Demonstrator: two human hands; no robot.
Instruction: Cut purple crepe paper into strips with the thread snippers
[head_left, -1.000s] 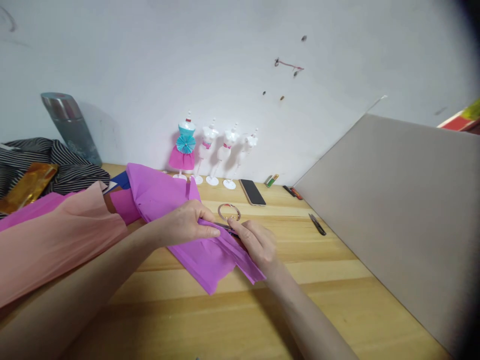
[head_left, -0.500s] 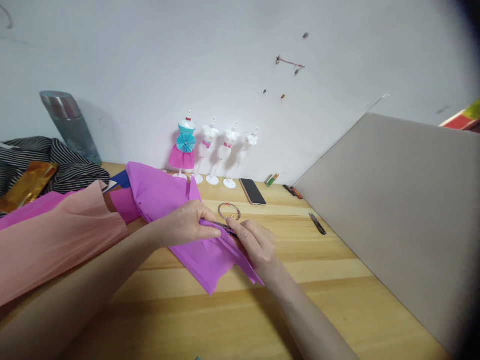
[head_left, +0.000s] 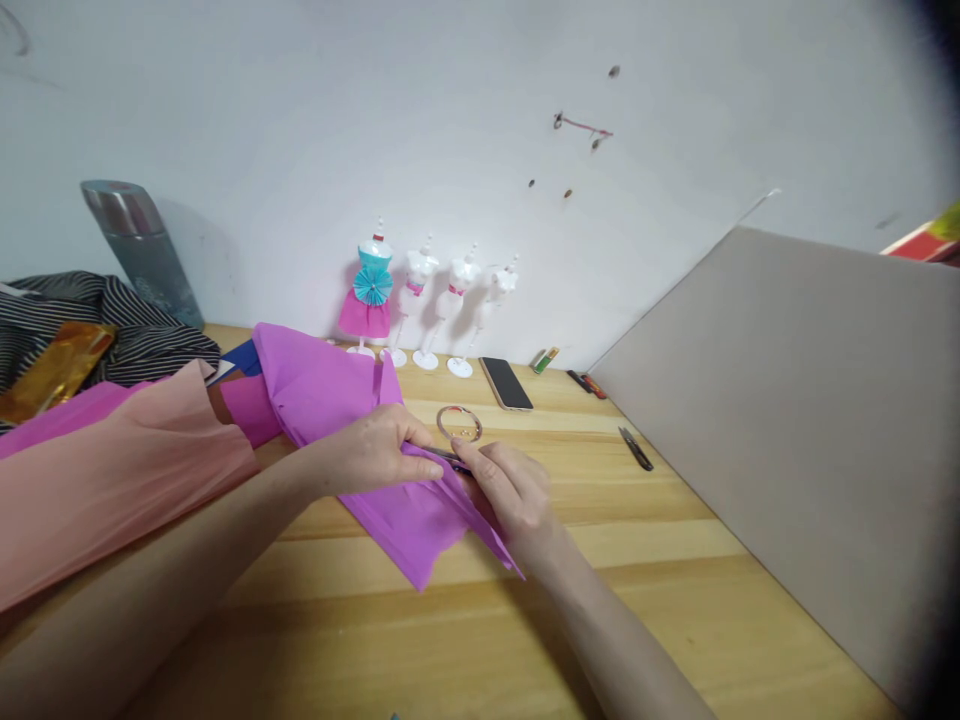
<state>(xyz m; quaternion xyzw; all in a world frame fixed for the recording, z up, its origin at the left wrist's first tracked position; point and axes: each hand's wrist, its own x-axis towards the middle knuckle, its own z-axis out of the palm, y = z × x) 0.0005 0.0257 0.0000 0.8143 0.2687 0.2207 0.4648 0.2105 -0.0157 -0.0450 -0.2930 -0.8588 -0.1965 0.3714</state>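
A thin purple sheet (head_left: 322,375), paper or cloth, lies folded across the table's middle. My left hand (head_left: 379,450) is closed on its edge, thumb and fingers pinching it. Just to the right, my right hand (head_left: 514,490) is wrapped round a pair of scissors (head_left: 448,457). Only part of the dark blades shows at the sheet's edge; the handles are mostly covered by my fingers. A narrow flap of the sheet runs down past my right hand.
Behind my hands are a ring-shaped band (head_left: 459,424), a phone (head_left: 507,384) and several small white mannequins (head_left: 373,270). A dark cutter (head_left: 636,449) lies by the grey panel (head_left: 817,400). Peach sheet (head_left: 135,470), striped cloth (head_left: 161,335) and bottle (head_left: 146,250) are at left.
The scissors and my right fingers have shifted slightly against the sheet's edge. The flap by my right hand hangs a little lower. My left hand keeps its grip almost in place.
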